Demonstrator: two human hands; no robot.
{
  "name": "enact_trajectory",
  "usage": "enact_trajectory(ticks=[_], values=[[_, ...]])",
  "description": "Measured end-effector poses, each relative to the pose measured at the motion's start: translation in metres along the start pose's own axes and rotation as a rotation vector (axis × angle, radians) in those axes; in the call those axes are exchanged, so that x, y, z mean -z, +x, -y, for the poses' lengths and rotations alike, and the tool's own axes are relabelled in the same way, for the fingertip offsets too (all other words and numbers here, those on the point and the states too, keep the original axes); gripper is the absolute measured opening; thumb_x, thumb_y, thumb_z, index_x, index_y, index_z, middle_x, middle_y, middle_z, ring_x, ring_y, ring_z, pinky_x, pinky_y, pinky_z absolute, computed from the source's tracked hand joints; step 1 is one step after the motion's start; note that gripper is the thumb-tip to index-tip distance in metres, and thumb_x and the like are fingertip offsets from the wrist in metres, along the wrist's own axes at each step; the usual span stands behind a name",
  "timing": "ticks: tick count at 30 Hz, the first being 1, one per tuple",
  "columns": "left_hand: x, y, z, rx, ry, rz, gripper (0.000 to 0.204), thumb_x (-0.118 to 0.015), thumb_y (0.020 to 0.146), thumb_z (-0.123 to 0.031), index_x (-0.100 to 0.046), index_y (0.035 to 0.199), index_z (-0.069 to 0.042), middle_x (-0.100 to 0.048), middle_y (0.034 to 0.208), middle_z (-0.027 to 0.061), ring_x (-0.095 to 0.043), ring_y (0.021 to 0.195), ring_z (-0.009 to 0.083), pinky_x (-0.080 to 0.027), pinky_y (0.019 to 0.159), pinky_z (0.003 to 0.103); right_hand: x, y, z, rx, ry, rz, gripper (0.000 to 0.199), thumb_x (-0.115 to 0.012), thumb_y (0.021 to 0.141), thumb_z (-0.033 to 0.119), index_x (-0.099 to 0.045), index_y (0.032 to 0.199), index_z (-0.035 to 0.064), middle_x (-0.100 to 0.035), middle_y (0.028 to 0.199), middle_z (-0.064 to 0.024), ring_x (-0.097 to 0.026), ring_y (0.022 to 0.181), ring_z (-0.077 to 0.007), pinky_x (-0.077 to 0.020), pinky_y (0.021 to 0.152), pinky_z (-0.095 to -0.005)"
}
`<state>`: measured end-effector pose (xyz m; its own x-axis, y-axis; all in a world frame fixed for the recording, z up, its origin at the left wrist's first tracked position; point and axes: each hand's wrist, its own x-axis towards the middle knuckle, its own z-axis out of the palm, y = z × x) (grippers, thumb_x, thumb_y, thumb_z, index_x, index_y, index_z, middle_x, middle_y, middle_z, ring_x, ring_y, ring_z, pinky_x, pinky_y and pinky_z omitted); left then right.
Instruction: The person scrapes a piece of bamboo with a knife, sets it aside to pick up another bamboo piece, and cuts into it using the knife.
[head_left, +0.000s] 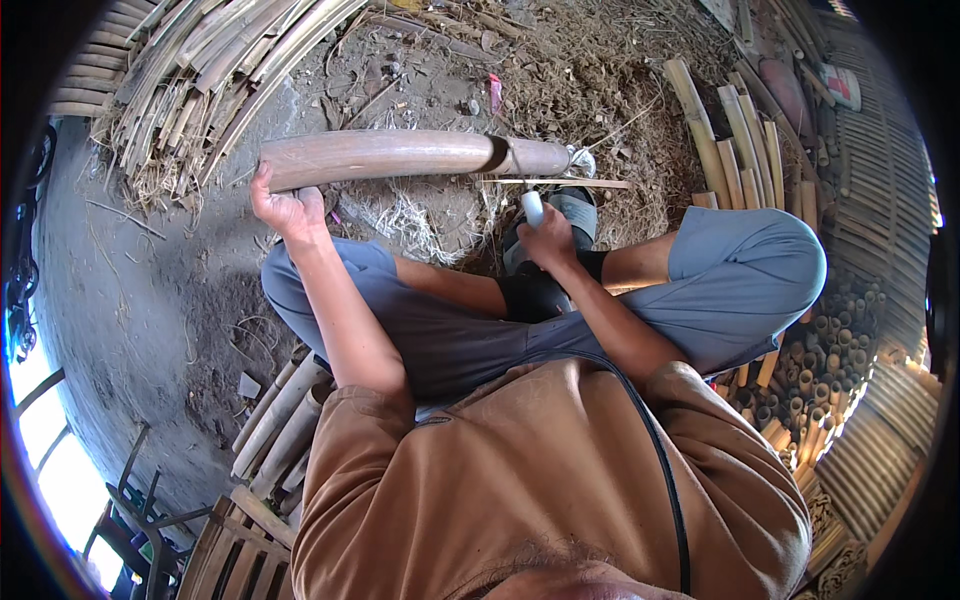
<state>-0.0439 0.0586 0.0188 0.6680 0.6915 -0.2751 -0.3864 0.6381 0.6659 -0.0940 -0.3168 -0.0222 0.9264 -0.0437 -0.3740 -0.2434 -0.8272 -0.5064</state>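
Observation:
A thick bamboo pole lies crosswise in front of me, above my crossed legs. My left hand is closed around its left end, the thumb underneath. In my right hand is a bladed tool with a pale handle. Its thin dark blade appears nearly edge-on against the pole, beside a dark band on the right part. Whether the blade has cut in, and what kind of blade it is, I cannot tell. Whitish material shows at the pole's right end.
Split bamboo strips are heaped at the far left. Cut bamboo lengths stand at the right, with stacked tubes nearer. Dry shavings cover the ground ahead. More bamboo poles and a slatted wooden piece lie at the near left.

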Motion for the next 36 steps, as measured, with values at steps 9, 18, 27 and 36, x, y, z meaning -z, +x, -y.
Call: enact_trajectory(ticks=[9,18,27,36], values=[[-0.001,0.000,-0.002,0.031,-0.019,0.002,0.052,-0.072,0.069,-0.027,-0.059,0.113,-0.003,-0.058,0.117,0.0112,-0.052,0.116,0.0293,-0.035,0.106,0.049,-0.001,-0.003,-0.002,0.057,0.026,0.027,0.045,-0.062,0.077,0.026,-0.058,0.110,-0.0042,-0.065,0.099,-0.0268,-0.063,0.097,-0.0452,-0.0502,0.086,-0.0499],[0.000,0.001,-0.001,0.038,-0.028,0.026,0.052,-0.073,0.069,-0.026,-0.058,0.113,-0.003,-0.057,0.117,0.0111,-0.052,0.116,0.0292,-0.036,0.105,0.049,-0.003,0.002,-0.006,-0.032,-0.031,-0.037,0.049,-0.061,0.078,0.028,-0.057,0.115,-0.0048,-0.066,0.100,-0.0258,-0.064,0.096,-0.0424,-0.0498,0.088,-0.0495],[0.001,0.002,-0.002,0.028,-0.011,-0.016,0.050,-0.072,0.069,-0.027,-0.059,0.112,-0.005,-0.057,0.116,0.0098,-0.051,0.115,0.0281,-0.035,0.105,0.049,0.002,-0.004,0.008,0.064,0.014,0.042,0.046,-0.061,0.076,0.024,-0.058,0.111,-0.0047,-0.065,0.102,-0.0292,-0.062,0.099,-0.0466,-0.0496,0.090,-0.0510],[-0.001,0.001,-0.001,0.019,-0.004,-0.010,0.049,-0.072,0.069,-0.027,-0.059,0.110,-0.005,-0.057,0.115,0.0097,-0.051,0.115,0.0280,-0.035,0.104,0.049,-0.003,-0.002,-0.003,0.009,0.040,-0.013,0.048,-0.061,0.077,0.027,-0.057,0.113,-0.0044,-0.065,0.104,-0.0278,-0.062,0.099,-0.0454,-0.0496,0.088,-0.0496]])
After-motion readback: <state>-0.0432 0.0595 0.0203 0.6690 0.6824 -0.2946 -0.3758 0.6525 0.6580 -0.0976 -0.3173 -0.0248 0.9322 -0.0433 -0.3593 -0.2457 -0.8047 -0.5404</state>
